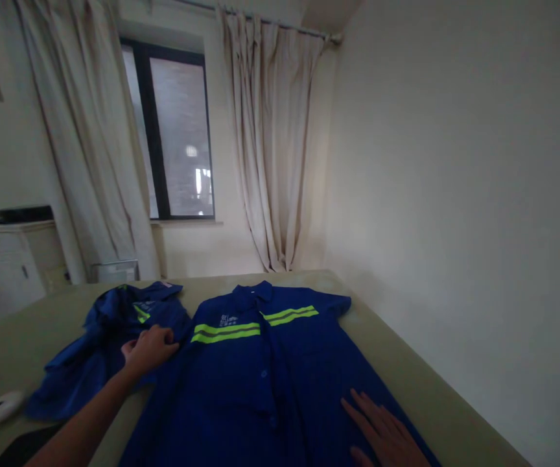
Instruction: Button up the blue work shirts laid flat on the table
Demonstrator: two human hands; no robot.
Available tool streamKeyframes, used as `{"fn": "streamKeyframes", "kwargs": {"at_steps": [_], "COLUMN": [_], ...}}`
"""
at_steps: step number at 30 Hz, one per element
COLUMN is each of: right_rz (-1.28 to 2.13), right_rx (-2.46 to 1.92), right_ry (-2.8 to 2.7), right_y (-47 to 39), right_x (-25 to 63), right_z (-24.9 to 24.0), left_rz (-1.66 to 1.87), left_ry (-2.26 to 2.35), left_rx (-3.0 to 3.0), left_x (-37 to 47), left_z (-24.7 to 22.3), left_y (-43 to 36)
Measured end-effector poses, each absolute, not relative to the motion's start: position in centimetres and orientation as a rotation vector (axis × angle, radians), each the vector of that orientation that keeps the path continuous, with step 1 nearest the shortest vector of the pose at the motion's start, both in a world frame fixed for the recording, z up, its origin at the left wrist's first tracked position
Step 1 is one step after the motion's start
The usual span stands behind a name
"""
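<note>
A dark blue work shirt [231, 383] with yellow-green stripes lies front up, its collar toward the window. My right hand [387, 431] rests with spread fingers on the shirt's lower right part. Near the shirt's left edge is my left hand [151, 350], its fingers curled together; what they hold, if anything, is hidden. Beneath and beyond that hand, a second blue garment [109, 331] lies crumpled, with a small yellow-green stripe showing.
The garments lie on a pale green surface [406, 344]. A white oval object [2, 408] sits at its left. A wall [455, 194] borders the right side. Behind are curtains [275, 130], a window [183, 130] and a white cabinet [2, 266].
</note>
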State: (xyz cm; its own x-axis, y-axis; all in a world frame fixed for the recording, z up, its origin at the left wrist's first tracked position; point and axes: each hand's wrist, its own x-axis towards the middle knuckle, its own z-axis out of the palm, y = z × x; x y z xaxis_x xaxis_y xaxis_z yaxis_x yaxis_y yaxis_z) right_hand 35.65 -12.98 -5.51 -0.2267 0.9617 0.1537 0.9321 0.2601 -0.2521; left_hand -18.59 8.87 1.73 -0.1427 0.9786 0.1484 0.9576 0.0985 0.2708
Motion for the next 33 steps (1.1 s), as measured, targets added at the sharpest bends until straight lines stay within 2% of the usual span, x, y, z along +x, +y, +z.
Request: {"fn": "streamKeyframes", "kwargs": {"at_steps": [5,8,11,13,17,19,24,29,33], "right_rz": [0.181,0.220,0.235,0.230,0.235,0.248,0.251,0.201,0.122], "right_rx": [-1.787,-1.802,-1.806,-1.790,-1.769,-1.767,-1.769,-1.813,-1.807], "right_ry": [-2.295,-2.304,-2.286,-2.268,-2.251,-2.252,-2.224,-2.163,-2.086], "right_y": [-10.9,-9.4,-7.6,-6.3,-4.1,-3.2,-0.8,1.0,1.2], "right_x": [34.5,33.1,31.4,30.6,29.7,29.7,30.1,29.7,29.1], "right_z": [-4.9,-4.4,-3.8,-3.3,-2.6,-2.4,-2.8,-3.3,-3.0], "left_rz": [0.332,0.349,0.364,0.278,0.087,-0.022,-0.096,0.011,0.065], "left_ry": [2.294,2.600,2.777,2.549,1.814,1.625,1.580,1.538,1.637], "left_rx": [2.185,2.200,2.251,2.331,2.299,2.253,2.228,2.328,2.270], "left_x": [-21.5,-22.8,-21.4,-18.7,-11.1,-7.9,-5.6,-6.9,-4.8], "left_z": [5.8,7.2,6.6,5.3,2.3,1.1,-0.1,-0.6,-0.9], "left_y": [8.2,7.1,5.6,4.2,-0.6,-3.0,-4.3,-0.6,2.2]}}
